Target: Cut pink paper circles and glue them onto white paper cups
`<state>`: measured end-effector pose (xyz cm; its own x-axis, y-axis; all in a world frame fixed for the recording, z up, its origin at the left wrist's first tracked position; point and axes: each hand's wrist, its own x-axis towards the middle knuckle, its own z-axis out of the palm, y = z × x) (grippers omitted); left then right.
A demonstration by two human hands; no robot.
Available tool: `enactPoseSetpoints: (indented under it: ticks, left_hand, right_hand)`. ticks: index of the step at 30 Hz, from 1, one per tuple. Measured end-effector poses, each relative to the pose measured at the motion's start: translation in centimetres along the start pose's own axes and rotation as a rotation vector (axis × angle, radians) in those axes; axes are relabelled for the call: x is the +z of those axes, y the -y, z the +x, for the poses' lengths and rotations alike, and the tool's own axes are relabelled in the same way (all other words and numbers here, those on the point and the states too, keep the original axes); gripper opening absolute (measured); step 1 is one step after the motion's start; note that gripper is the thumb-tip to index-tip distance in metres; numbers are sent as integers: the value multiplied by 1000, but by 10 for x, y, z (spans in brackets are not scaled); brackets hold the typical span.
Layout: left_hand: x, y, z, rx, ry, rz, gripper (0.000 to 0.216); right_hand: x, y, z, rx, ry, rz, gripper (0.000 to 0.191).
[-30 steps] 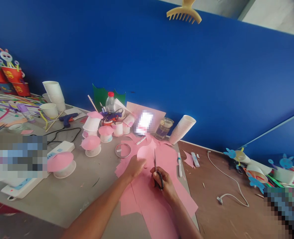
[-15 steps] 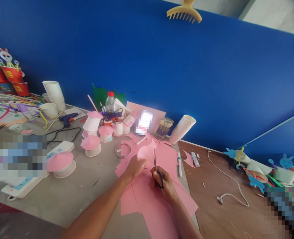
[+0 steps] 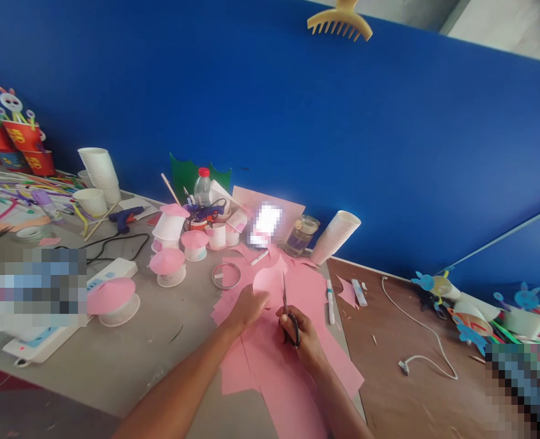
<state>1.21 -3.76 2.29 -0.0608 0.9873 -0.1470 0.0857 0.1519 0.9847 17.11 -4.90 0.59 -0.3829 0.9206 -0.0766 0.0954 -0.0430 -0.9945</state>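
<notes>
My right hand (image 3: 300,335) is closed round the black handles of a pair of scissors (image 3: 285,292), whose blades point away from me over pink paper. My left hand (image 3: 250,310) pinches a piece of pink paper (image 3: 267,279) with a curved edge, just left of the blades. Beneath both hands lie several overlapping pink paper sheets (image 3: 281,372). A roll of tape (image 3: 226,276) rests to the left of the paper, and a white marker (image 3: 330,302) lies along its right edge.
Paper cups with pink paper tops (image 3: 167,262) stand left, near a power strip (image 3: 69,317) and a blue glue gun (image 3: 126,216). Behind the paper are a bright phone (image 3: 265,224), a glass jar (image 3: 301,235) and stacked cups (image 3: 336,236). A white cable (image 3: 428,323) lies right.
</notes>
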Motion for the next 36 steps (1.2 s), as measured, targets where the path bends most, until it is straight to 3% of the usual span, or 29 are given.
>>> enactPoseSetpoints:
  ticks: [20, 36]
  left_hand:
    - [1, 10, 4, 38, -9, 2, 24]
    - [-3, -7, -2, -13, -6, -26, 28]
  right_hand:
    - [2, 2, 1, -10, 0, -49, 41]
    - [0, -4, 3, -17, 3, -73, 39]
